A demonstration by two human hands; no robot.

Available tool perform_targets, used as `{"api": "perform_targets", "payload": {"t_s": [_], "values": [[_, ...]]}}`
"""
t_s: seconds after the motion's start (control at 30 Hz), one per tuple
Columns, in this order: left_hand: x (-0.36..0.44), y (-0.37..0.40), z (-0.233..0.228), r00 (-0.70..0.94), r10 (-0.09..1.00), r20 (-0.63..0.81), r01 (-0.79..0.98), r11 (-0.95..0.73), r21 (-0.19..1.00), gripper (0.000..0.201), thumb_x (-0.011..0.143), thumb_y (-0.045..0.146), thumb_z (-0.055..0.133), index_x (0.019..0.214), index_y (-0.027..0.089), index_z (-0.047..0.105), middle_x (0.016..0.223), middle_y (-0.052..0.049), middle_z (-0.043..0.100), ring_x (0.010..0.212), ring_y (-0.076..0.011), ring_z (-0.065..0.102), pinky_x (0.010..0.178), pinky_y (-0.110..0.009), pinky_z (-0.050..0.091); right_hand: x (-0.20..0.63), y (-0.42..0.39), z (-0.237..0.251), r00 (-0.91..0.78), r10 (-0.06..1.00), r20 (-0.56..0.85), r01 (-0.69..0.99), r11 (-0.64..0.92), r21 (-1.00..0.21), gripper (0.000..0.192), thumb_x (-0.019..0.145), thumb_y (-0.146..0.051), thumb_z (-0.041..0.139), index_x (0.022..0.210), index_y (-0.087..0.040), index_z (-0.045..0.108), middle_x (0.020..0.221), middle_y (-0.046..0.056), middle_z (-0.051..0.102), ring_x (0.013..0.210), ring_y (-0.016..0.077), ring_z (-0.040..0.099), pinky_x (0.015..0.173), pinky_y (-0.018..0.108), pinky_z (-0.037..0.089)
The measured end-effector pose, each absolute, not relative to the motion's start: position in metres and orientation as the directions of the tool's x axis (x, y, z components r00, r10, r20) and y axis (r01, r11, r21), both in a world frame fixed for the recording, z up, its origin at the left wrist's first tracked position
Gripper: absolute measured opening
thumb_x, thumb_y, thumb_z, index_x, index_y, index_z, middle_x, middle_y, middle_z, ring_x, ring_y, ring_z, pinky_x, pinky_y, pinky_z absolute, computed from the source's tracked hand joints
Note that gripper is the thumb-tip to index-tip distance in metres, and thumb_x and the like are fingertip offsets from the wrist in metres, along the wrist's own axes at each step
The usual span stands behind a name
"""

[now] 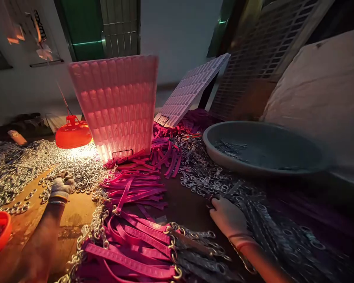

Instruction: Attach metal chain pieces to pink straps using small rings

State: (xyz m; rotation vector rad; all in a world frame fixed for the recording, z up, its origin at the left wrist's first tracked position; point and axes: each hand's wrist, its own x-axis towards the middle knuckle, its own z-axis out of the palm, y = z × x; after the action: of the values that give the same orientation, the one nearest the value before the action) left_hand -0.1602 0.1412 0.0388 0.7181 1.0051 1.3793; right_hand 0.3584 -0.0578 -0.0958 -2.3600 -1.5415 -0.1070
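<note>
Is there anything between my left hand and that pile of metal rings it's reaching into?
No, nothing visible stands between them. The gloved left hand already rests at the edge of the metal rings on the table. The pink straps lie off to its right, clear of it.

Bare table (191, 206) btwn straps (135, 188) & rings (203, 179).
</note>
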Motion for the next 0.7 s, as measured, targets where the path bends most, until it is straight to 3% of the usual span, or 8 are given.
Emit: {"api": "perform_targets", "payload": {"t_s": [0.07,0.1,0.17,0.23,0.3,0.4,0.53,0.7], "values": [[-0.122,0.117,0.037,0.0,0.969,-0.248,-0.485,0.217,0.847,0.03,0.102,0.017,0.04,0.075,0.013,0.05,0.054,0.007,0.037,0.038,-0.0016,0.028,0.033,-0.012,0.019,0.355,-0.055,-0.086,0.417,0.878,0.234,0.892,-0.346,-0.291,0.023,0.075,-0.007,0.048,0.069,-0.019,0.066,0.08,0.01,0.069,0.073,0.0211,0.059,0.065,0.03,0.039],[-0.099,0.102,0.035,0.067,0.955,-0.288,-0.494,0.283,0.822,0.032,0.102,0.011,0.034,0.072,0.013,0.048,0.053,0.007,0.036,0.038,-0.0018,0.028,0.032,-0.012,0.017,0.349,-0.055,-0.079,0.4,0.886,0.234,0.889,-0.312,-0.336,0.025,0.077,-0.009,0.047,0.075,-0.019,0.069,0.083,0.009,0.07,0.077,0.021,0.061,0.068,0.029,0.042],[-0.049,0.068,0.027,0.207,0.913,-0.352,-0.491,0.408,0.769,0.027,0.098,0.008,0.036,0.077,0.012,0.052,0.06,0.003,0.046,0.039,-0.0019,0.033,0.031,-0.012,0.016,0.327,-0.057,-0.063,0.32,0.922,0.22,0.853,-0.179,-0.491,0.03,0.08,-0.015,0.045,0.091,-0.021,0.072,0.089,0.007,0.072,0.086,0.02,0.064,0.075,0.028,0.047],[-0.001,0.034,0.021,0.334,0.854,-0.4,-0.463,0.518,0.719,0.015,0.094,0.009,0.045,0.084,0.011,0.056,0.067,0.0,0.053,0.04,-0.0022,0.036,0.031,-0.012,0.018,0.294,-0.065,-0.043,0.201,0.962,0.182,0.593,0.029,-0.805,0.035,0.081,-0.021,0.045,0.103,-0.02,0.072,0.093,0.007,0.073,0.085,0.0209,0.066,0.076,0.031,0.05],[0.037,0.003,0.016,0.414,0.806,-0.423,-0.434,0.583,0.687,0.002,0.086,0.012,0.057,0.086,0.012,0.059,0.074,-0.002,0.059,0.041,-0.0024,0.04,0.031,-0.012,0.018,0.258,-0.077,-0.023,0.136,0.977,0.166,0.362,0.108,-0.926,0.036,0.083,-0.03,0.049,0.11,-0.018,0.071,0.097,0.008,0.074,0.083,0.0215,0.065,0.072,0.032,0.051],[0.069,-0.029,0.009,0.471,0.805,-0.362,-0.369,0.552,0.748,0.014,0.076,0.022,0.07,0.084,0.014,0.061,0.068,0.0,0.059,0.042,-0.0031,0.043,0.032,-0.012,0.02,0.22,-0.091,-0.002,0.196,0.958,0.211,0.285,0.15,-0.947,0.036,0.082,-0.031,0.056,0.113,-0.018,0.07,0.105,0.008,0.073,0.092,0.0222,0.064,0.08,0.034,0.051],[0.081,-0.043,-0.001,0.496,0.834,-0.244,-0.295,0.425,0.856,0.025,0.072,0.034,0.076,0.083,0.015,0.066,0.058,0.003,0.054,0.043,-0.0032,0.042,0.037,-0.014,0.027,0.208,-0.099,-0.002,0.276,0.933,0.232,0.305,0.144,-0.942,0.036,0.081,-0.025,0.055,0.113,-0.02,0.069,0.104,0.005,0.073,0.093,0.0219,0.064,0.084,0.035,0.05],[0.077,-0.036,-0.008,0.451,0.85,-0.272,-0.237,0.407,0.882,0.029,0.068,0.035,0.077,0.085,0.013,0.067,0.06,0.001,0.058,0.044,-0.0045,0.044,0.038,-0.015,0.028,0.217,-0.099,-0.015,0.399,0.89,0.219,0.296,0.101,-0.95,0.034,0.078,-0.028,0.058,0.108,-0.02,0.07,0.095,0.005,0.072,0.087,0.022,0.062,0.08,0.035,0.051]]}}
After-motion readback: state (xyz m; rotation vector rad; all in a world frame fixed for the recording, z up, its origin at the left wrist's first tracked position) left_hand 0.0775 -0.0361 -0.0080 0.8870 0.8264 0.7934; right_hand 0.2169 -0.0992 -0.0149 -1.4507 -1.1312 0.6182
